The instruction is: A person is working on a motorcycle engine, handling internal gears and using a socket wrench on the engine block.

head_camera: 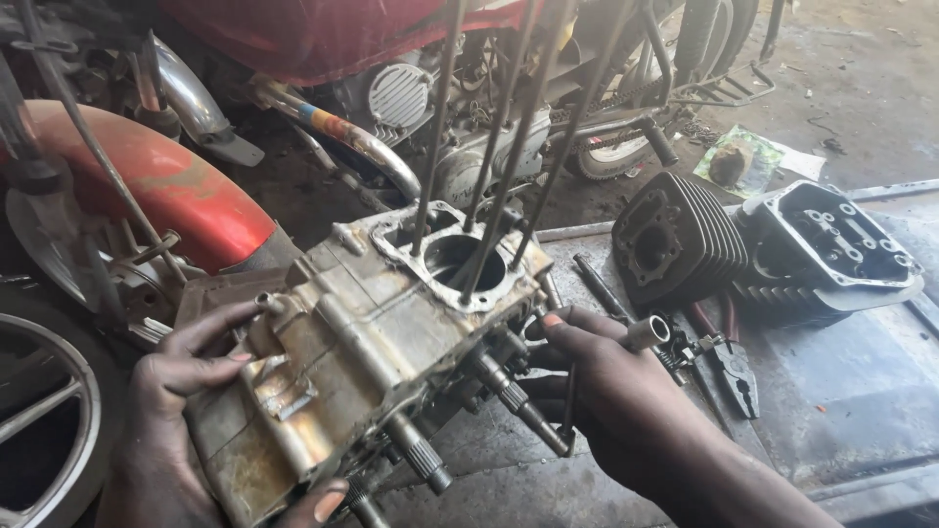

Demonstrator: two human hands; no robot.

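A grimy metal engine crankcase (342,342) is tilted between my hands, its round bore (465,262) facing up with several long studs (499,127) rising out of it. My left hand (171,411) grips the crankcase's left side, thumb under the bottom corner. My right hand (611,401) presses against its right side by the splined shafts (514,401) and holds a metal socket tool (646,334) between the fingers.
A finned black cylinder (675,240) and a cylinder head (827,244) lie on the metal workbench (841,391) to the right, with pliers (729,362) beside them. A red motorcycle (323,39), its exhaust pipe (342,132), a red fender (166,181) and a wheel (39,411) stand behind and left.
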